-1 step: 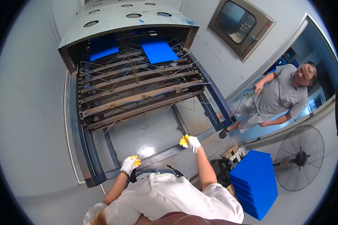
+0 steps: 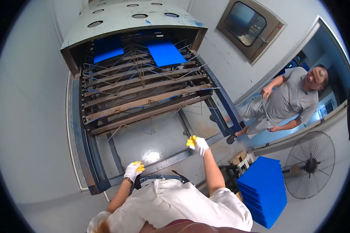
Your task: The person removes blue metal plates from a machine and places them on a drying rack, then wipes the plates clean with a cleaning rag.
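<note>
My left hand, in a white glove with yellow fingers, hangs near my waist with its fingers curled in and nothing visible in them. Farther forward and to the right is my right hand, gloved the same way and closed like a fist, also with nothing showing in it. Both are apart from the rack conveyor, whose brown crossbars carry thin wire supports. Two blue flat panels, a left one and a right one, lie on the supports at the mouth of a pale oven-like housing.
A stack of blue panels stands at my right, beside a large fan. Another person stands near the doorway. The conveyor's blue steel frame crosses in front of me. A windowed hatch is on the right wall.
My right hand has moved up very slightly, away from me. The panels and the conveyor look the same.
</note>
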A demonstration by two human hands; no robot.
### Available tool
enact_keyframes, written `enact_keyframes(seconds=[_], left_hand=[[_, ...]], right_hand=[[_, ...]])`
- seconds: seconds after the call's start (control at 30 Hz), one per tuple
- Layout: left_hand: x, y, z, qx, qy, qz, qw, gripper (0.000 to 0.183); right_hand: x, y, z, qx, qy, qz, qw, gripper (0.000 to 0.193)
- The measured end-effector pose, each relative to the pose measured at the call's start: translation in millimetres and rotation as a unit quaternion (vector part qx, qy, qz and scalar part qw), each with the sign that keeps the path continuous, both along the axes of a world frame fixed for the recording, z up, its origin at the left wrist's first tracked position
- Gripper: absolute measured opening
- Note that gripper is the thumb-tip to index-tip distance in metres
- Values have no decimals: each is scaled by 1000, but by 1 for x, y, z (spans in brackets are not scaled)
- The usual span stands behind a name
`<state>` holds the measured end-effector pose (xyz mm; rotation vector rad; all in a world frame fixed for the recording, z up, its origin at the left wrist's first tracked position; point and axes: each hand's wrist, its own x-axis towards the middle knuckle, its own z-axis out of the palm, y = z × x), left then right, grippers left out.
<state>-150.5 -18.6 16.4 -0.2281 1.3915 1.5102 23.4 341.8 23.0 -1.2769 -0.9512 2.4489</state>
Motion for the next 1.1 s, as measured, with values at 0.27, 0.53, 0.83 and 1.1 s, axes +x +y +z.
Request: enact_keyframes(seconds=[0.27,0.53,0.83,1.1], left_hand=[[-53,-16,-16,-16,-48,59,997,19],[-90,-1,-30,6,-93,133,987,18],[-101,-12,-40,-19,-83,120,989,18],[-100,7,-19,5,-37,44,998,15]], right_hand=[[-201,91,126,64,147,-110,981,16],[-370,167,112,36,104,-206,972,19],[-397,131,177,35,117,-40,992,14],[-160,53,171,58,53,-46,996,16]])
